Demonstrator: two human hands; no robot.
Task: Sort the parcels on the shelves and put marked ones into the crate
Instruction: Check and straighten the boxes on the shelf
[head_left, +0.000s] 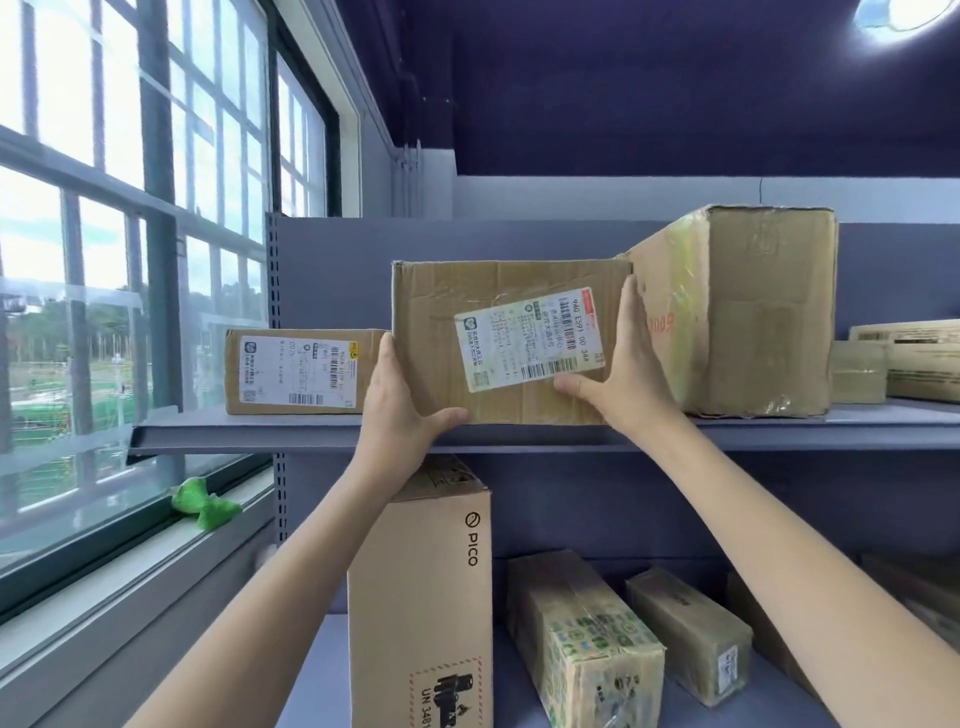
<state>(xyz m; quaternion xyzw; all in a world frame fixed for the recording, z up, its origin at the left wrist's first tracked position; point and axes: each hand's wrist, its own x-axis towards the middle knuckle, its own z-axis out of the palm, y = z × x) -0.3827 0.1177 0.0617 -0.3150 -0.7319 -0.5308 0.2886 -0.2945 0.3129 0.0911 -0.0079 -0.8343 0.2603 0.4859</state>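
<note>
A brown cardboard parcel (441, 332) with a white shipping label stands on the upper shelf (311, 434), its labelled face toward me. My left hand (400, 405) grips its lower left corner, thumb under the front edge. My right hand (628, 364) grips its right side, fingers up the edge and thumb on the front below the label. A smaller labelled parcel (301, 371) sits to the left on the same shelf. A big taped box (748, 312) stands just right of the held parcel. No crate is in view.
Flat boxes (914, 364) lie at the upper shelf's far right. On the lower shelf stand a tall PICO carton (431, 597) and two long taped boxes (582, 639) (691, 629). A window fills the left, with a green object (205, 504) on its sill.
</note>
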